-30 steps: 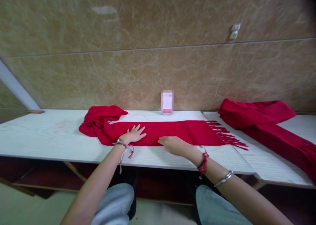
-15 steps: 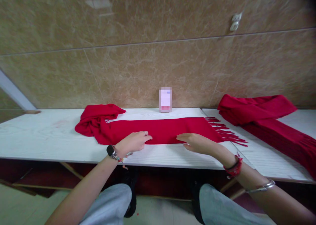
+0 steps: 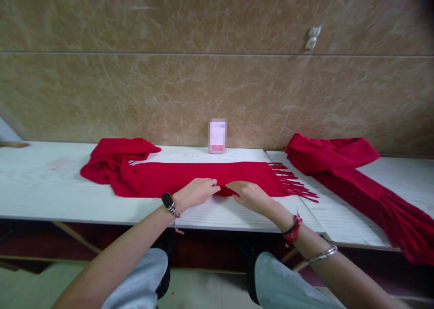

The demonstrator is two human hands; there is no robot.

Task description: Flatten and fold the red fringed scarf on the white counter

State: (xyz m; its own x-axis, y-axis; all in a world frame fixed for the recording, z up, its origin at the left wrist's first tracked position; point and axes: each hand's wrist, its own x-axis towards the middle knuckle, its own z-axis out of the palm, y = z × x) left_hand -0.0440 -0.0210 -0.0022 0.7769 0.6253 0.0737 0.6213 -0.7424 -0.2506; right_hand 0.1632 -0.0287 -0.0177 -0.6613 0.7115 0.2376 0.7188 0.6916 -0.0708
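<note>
A red scarf point(image 3: 190, 173) lies lengthwise on the white table, flat in the middle and bunched at its left end. Its fringe is spread out at the right end. On the scarf's near edge, my left hand point(image 3: 198, 192) has its fingers curled in on the cloth. My right hand point(image 3: 250, 196) faces it from a short distance, fingers stretched and close together, resting on the same edge. Between the fingertips of both hands the fabric is slightly rumpled. The undersides of both hands are hidden.
A second red scarf point(image 3: 342, 168) lies folded on the right, its fringed end hanging over the front edge of the white table point(image 3: 50, 196). A blurred phone-like device point(image 3: 217, 136) leans on the brown marbled wall point(image 3: 169, 92). Dark shelving point(image 3: 210, 250) is under the tabletop.
My hands have moved closer together along the scarf's near edge, and the cloth between them has rumpled a little. The whole view has shifted and tilted slightly.
</note>
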